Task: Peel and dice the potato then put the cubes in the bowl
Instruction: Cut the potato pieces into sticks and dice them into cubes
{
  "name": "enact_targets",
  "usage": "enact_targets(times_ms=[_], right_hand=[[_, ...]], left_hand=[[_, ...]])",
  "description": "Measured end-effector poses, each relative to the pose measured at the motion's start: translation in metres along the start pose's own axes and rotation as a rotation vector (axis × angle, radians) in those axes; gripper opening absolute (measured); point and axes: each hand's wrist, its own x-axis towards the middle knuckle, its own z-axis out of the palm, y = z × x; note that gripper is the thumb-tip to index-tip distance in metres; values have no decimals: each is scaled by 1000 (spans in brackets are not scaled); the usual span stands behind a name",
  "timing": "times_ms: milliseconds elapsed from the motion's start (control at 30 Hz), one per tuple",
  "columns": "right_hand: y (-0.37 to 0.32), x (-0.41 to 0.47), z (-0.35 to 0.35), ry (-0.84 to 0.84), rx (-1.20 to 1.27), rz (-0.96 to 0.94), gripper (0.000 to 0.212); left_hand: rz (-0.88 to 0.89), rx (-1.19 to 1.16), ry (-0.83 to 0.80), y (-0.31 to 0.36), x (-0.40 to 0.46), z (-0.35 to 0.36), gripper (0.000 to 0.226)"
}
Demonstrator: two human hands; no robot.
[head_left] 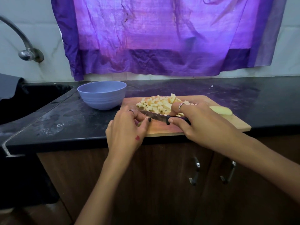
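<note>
1. The right hand (199,120) has its fingers curled round the knife (162,117) handle; the left hand (126,127) pinches a small potato piece (139,123) under the blade.
2. That piece is likely wet and slippery, best held by its flat sides.
3. The cubes (159,103) lie piled on the cutting board (227,122), light and loose, better scooped together into the bowl (102,95) on the worktop (65,120).

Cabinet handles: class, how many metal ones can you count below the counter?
2. One shiny metal cabinet handle is between the forearms; the other metal handle is just right of it, partly behind the right forearm. Others may be hidden by the arms.
</note>
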Motion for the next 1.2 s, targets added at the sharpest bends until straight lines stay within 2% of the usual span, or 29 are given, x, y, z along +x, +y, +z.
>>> enact_targets(times_ms=[467,833,933,1033,1200], right_hand=[[-12,31,11,-52,-88,-13,14],[-13,7,8,-61,-158,-24,9],[-11,-4,3,-71,-182,22,16],[-7,-10,0,-20,-147,67,18],[-12,-13,3,80,23,104,8]], left_hand=[[-3,21,9,-3,3,3,22],[8,31,43,-1,-1,3,22],[17,9,21,-1,0,1,21],[42,-21,15,-3,0,0,26],[68,-68,-4,-12,-1,-3,30]])
